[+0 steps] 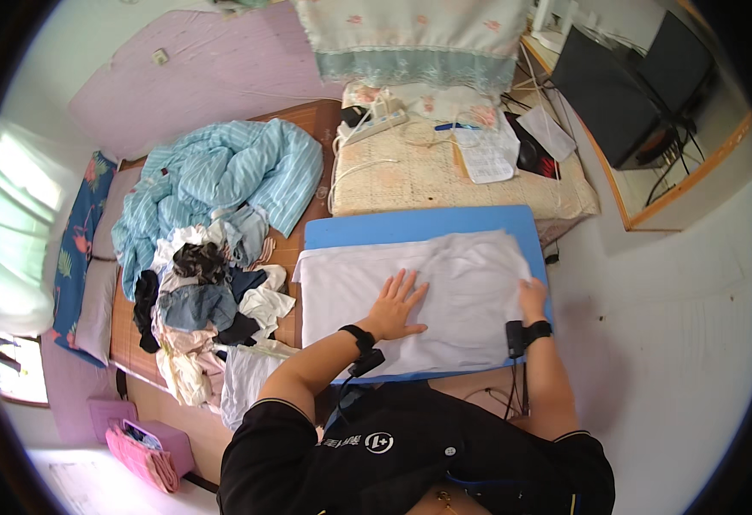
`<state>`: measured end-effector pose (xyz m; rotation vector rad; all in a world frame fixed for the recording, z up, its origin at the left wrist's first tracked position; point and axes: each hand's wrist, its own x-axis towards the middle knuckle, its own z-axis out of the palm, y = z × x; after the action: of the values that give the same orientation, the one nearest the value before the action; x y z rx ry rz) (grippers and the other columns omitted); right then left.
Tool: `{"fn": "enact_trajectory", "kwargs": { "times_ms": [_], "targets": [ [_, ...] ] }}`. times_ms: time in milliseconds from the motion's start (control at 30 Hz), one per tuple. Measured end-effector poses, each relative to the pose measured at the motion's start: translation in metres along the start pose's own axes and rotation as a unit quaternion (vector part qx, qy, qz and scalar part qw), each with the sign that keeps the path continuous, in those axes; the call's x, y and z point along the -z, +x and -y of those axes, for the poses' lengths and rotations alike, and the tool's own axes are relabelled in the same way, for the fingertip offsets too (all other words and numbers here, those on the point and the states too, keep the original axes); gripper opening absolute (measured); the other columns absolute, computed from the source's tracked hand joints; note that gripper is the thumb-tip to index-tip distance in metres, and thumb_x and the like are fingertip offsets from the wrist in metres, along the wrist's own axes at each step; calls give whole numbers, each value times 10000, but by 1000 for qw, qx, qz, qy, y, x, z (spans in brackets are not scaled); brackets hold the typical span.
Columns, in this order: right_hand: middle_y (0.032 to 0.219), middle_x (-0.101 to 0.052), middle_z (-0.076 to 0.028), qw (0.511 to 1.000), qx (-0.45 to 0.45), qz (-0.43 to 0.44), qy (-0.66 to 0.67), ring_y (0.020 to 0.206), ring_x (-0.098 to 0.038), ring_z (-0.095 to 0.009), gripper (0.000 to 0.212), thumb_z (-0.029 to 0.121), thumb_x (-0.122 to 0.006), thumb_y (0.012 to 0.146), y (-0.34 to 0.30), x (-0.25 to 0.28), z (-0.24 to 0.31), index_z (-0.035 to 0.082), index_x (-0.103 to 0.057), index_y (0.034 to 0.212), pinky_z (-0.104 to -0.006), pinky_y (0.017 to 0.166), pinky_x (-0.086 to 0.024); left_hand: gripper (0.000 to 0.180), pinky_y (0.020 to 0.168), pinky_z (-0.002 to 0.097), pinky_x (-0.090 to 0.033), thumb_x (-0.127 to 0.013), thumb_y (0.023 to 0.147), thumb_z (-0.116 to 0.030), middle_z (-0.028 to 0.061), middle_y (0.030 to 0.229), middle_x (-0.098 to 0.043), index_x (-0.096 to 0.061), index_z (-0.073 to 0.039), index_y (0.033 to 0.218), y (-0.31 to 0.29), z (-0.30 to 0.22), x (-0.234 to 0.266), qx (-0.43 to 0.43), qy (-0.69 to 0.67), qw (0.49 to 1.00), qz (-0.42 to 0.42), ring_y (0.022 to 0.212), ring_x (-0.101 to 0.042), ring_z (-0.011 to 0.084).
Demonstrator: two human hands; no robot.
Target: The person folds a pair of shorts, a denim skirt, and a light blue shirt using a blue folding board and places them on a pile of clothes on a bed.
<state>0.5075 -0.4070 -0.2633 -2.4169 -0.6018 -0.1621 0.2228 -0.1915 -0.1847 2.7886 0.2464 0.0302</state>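
- Left grip (389,316): fingers spread wide, pressed flat on the pale lilac-white, softly wrinkled fabric cloth (470,275), which reaches out on both sides.
- Right grip (531,299): curled closed on the cloth's right edge.
- Beneath both: smooth blue rectangular worktop (410,225).

Head view: left of two side-by-side fisheye cameras, upright, unmirrored. Looks steeply down and forward from wearer's head, over black shirt (500,442) at lower edge. Near, central: left hand (395,311), right hand (531,300), white cloth (470,283). Farther: bed (123,322) at left, black panel (600,94) upper right. Straight edges bend toward rim.
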Motion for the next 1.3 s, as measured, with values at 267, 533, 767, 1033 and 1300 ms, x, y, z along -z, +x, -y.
{"fn": "enact_trajectory", "kwargs": {
  "times_ms": [267,533,767,1033,1300],
  "targets": [
    [1151,-460,-214,981,-91,31,-166,1049,-442,-367,419,174,-594,730,19,49,-10,0,-471,1092,-420,873,-361,806,1039,457,-129,-604,716,-421,206,1390,-146,-212,-103,1344,-52,62,-3,172,29,984,-23,1293,-111,364],
    [1320,-287,-212,967,190,149,-87,1210,-269,-365,633,335,-606,734,-72,6,112,37,-377,1243,-454,990,-218,828,979,396,-289,-612,714,-432,269,1250,-358,-247,47,1284,-142,146,-12,504,-179,827,-174,1159,-353,378],
    [1332,-270,-199,944,180,216,-173,1222,-246,-356,622,337,-597,736,-66,-6,129,42,-382,1239,-439,994,-209,764,867,327,-404,-559,752,-504,168,1186,-465,-333,15,1264,-218,173,-52,573,-594,563,-30,1003,-501,262],
    [1221,-420,-201,906,305,291,29,1121,-390,-351,497,255,-611,731,-145,-28,200,0,-473,1134,-421,932,-325,463,754,355,-481,-538,819,-417,107,1060,-554,-465,-93,1142,-227,140,-49,453,-811,348,-125,895,-570,224],
    [1136,-500,-178,832,141,502,190,1041,-490,-267,516,251,-622,765,-148,-27,244,-24,-441,1163,-342,839,-423,286,625,310,-506,-586,789,-234,80,865,-616,-548,-13,967,-211,161,-1,463,-704,536,-42,718,-609,206]
  ]
}}
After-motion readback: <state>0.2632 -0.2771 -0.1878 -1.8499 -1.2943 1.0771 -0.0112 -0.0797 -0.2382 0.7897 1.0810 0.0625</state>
